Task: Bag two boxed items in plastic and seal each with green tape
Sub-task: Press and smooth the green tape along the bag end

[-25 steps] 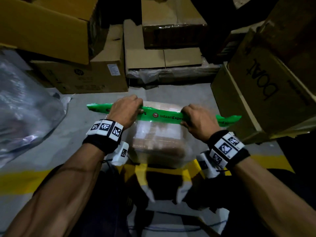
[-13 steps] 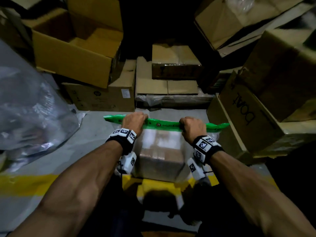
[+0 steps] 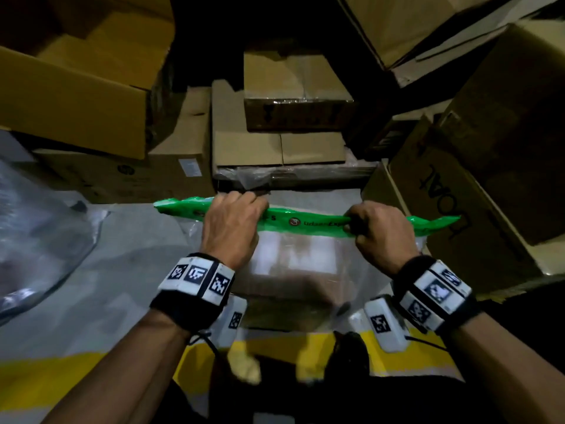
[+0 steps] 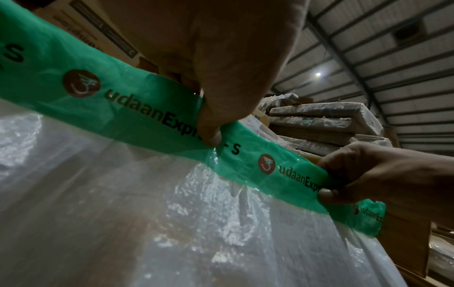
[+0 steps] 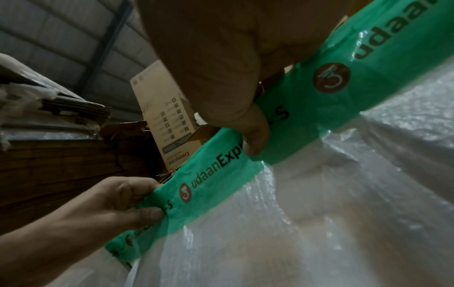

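The left hand [image 3: 230,228] pinches the green tape [image 3: 305,223], thumb on the near face and fingers curled over the top, likely to press the folded strip shut along the plastic bag [image 3: 305,255]. Between and below both hands the boxed item [image 3: 290,289] hangs inside that bag, above the floor [image 3: 116,270]. The right hand [image 3: 380,237] pinches the tape likewise, keeping the strip taut and level between them.
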A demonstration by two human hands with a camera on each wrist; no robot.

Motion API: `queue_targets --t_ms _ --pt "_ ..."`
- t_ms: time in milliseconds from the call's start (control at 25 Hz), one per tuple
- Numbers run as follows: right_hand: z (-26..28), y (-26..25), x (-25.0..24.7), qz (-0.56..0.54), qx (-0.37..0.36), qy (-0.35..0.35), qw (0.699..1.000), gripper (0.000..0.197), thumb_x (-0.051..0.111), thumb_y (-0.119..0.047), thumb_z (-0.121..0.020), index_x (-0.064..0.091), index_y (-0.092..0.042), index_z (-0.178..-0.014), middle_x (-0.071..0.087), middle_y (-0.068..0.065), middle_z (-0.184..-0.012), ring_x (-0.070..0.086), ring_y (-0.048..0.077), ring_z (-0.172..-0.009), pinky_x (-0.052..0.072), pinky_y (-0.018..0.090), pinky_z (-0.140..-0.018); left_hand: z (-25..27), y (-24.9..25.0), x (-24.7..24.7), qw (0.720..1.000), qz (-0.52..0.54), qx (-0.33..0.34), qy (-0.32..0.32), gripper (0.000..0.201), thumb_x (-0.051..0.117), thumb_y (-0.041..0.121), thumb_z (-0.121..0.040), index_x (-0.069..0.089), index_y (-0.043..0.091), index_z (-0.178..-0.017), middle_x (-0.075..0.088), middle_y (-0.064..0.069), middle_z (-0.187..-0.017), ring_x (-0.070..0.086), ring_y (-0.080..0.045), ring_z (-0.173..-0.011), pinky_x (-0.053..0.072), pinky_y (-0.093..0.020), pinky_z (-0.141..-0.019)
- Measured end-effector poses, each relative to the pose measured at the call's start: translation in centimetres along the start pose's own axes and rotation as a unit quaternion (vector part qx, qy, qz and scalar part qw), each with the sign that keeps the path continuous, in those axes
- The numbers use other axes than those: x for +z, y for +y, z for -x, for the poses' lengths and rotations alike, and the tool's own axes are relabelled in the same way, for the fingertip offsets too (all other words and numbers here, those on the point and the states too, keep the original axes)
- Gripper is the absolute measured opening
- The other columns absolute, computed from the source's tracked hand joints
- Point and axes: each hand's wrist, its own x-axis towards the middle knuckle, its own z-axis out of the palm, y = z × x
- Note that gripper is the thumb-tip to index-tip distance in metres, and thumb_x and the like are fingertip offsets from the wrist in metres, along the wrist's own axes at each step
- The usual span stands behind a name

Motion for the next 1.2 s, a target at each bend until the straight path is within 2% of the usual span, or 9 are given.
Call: queue_targets --t_ms 160,240,320,520,720,800,960,1080,1200 --pt "-3.1 1.1 -0.9 -0.021 0.004 -0.017 1.000 0.005 0.065 -0.012 -0.083 0.069 -0.013 -0.085 0.063 0.004 -0.080 0.058 0.025 -0.073 0.035 0.029 -0.066 -2.5 -0.3 0.9 0.998 0.053 0.016 0.035 0.023 0.071 0.001 -0.067 0.065 0.016 -0.083 0.060 -0.004 -0.075 0.054 -0.027 -0.069 0.031 -0.032 -0.063" --pt "-4.9 1.2 -2.2 -0.016 0.007 -0.019 1.000 0.005 0.065 -0.009 -0.081 0.069 -0.011 -0.082 0.063 0.005 -0.077 0.059 0.025 -0.072 0.038 0.030 -0.065 -4.1 -0.4 0.1 0.998 0.055 0.017 0.019 0.028 0.072 0.000 -0.058 0.064 0.017 -0.079 0.059 -0.003 -0.073 0.054 -0.028 -0.067 0.035 -0.033 -0.061" --pt "-6.9 1.3 -4.6 -0.006 0.014 -0.018 1.000 0.008 0.064 -0.004 -0.077 0.070 -0.010 -0.079 0.065 0.008 -0.076 0.060 0.030 -0.072 0.047 0.036 -0.068 -6.5 -0.4 -2.1 0.997 0.068 0.015 -0.014 0.029 0.071 0.000 -0.058 0.065 0.019 -0.080 0.061 -0.003 -0.075 0.055 -0.028 -0.069 0.037 -0.034 -0.063" --pt "-12.4 2.2 -9.5 0.016 0.053 -0.086 0.995 0.010 0.064 -0.007 -0.079 0.071 -0.011 -0.086 0.067 0.010 -0.085 0.060 0.033 -0.083 0.049 0.046 -0.076 -12.7 0.1 -6.1 0.994 0.073 -0.005 -0.086 0.026 0.062 0.005 -0.073 0.069 0.021 -0.091 0.066 0.000 -0.088 0.058 -0.025 -0.083 0.037 -0.035 -0.075" --pt "-17.8 5.9 -9.0 0.023 0.059 -0.150 0.987 0.018 0.063 -0.010 -0.082 0.069 -0.017 -0.098 0.065 0.005 -0.097 0.057 0.028 -0.097 0.040 0.043 -0.090 -19.3 1.3 -4.2 0.980 0.062 -0.030 -0.185 0.028 0.056 0.012 -0.082 0.067 0.020 -0.106 0.064 -0.002 -0.106 0.056 -0.027 -0.100 0.036 -0.035 -0.084" --pt "-19.5 8.0 -8.0 0.010 0.073 -0.183 0.980 0.021 0.063 -0.010 -0.082 0.069 -0.018 -0.100 0.065 0.004 -0.099 0.057 0.026 -0.099 0.041 0.043 -0.093 -21.4 2.0 -2.6 0.971 0.054 -0.030 -0.231 0.029 0.054 0.015 -0.084 0.066 0.020 -0.110 0.063 -0.003 -0.109 0.056 -0.027 -0.101 0.037 -0.035 -0.084" --pt "-23.3 12.3 -5.8 -0.038 0.059 -0.197 0.978 0.023 0.067 -0.004 -0.072 0.073 -0.013 -0.092 0.069 0.009 -0.093 0.062 0.033 -0.090 0.050 0.041 -0.082 -25.8 3.6 0.9 0.959 0.033 -0.028 -0.279 0.031 0.054 0.019 -0.084 0.065 0.024 -0.112 0.064 0.001 -0.109 0.058 -0.024 -0.102 0.039 -0.032 -0.083" --pt "-25.9 14.7 -3.9 -0.031 0.046 -0.209 0.976 0.022 0.068 -0.004 -0.068 0.074 -0.011 -0.088 0.069 0.011 -0.088 0.063 0.034 -0.082 0.048 0.038 -0.073 -29.0 4.2 3.0 0.955 0.027 -0.029 -0.294 0.027 0.053 0.018 -0.084 0.066 0.022 -0.108 0.065 0.000 -0.106 0.058 -0.024 -0.100 0.042 -0.033 -0.084" --pt "-28.3 16.5 -2.3 -0.022 0.041 -0.222 0.974 0.022 0.069 -0.006 -0.066 0.074 -0.012 -0.086 0.070 0.013 -0.086 0.062 0.036 -0.082 0.048 0.039 -0.071 -31.8 4.5 4.7 0.953 0.026 -0.041 -0.298 0.028 0.053 0.016 -0.082 0.067 0.022 -0.106 0.065 -0.002 -0.109 0.059 -0.025 -0.101 0.043 -0.034 -0.087"
